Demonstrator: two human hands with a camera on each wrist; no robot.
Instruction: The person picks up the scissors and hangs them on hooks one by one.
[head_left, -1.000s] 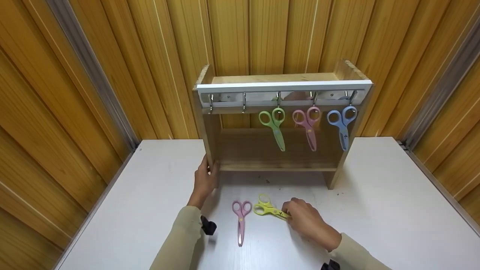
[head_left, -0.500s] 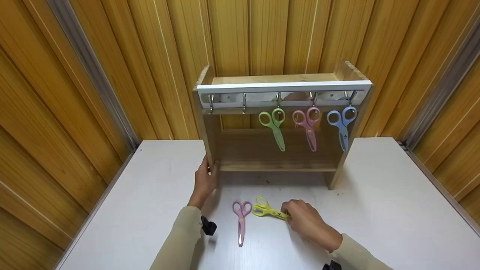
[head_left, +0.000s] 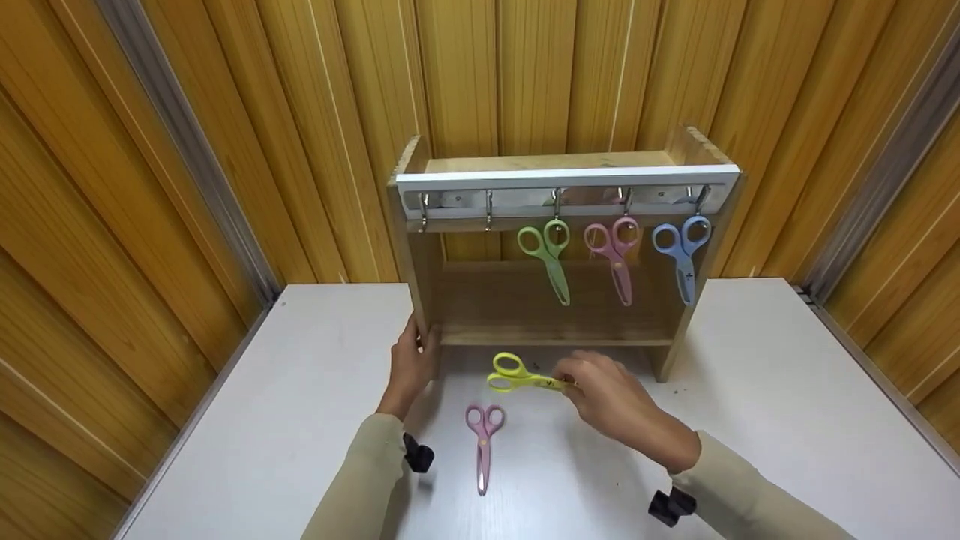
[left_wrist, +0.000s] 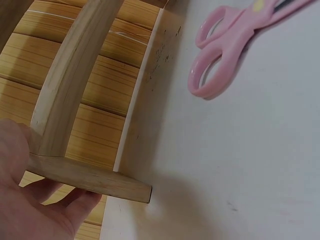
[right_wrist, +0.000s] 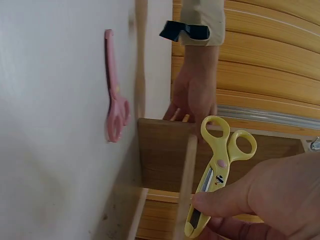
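Yellow scissors (head_left: pixel 517 376) are pinched by the blade end in my right hand (head_left: pixel 611 397), handle loops pointing left, raised off the table in front of the rack. In the right wrist view, thumb and fingers grip the yellow scissors (right_wrist: pixel 218 165) near the blades. My left hand (head_left: pixel 409 367) holds the lower left side panel of the wooden rack (head_left: pixel 555 334), thumb inside and fingers outside. Pink scissors (head_left: pixel 482 446) lie on the table between the hands, loops toward the rack. Green scissors (head_left: pixel 551 262), another pink pair (head_left: pixel 616 259) and blue scissors (head_left: pixel 682 259) hang from the rack's hooks.
A metal hook rail (head_left: pixel 566 196) spans the rack's front top; its two left hooks (head_left: pixel 488 210) carry nothing. The white table (head_left: pixel 315 405) lies beneath, with wood-look panel walls (head_left: pixel 532 75) behind and at both sides.
My right hand has lifted the yellow scissors off the table and moved them toward the rack. The left hand stays on the side panel; the pink scissors on the table stay put.
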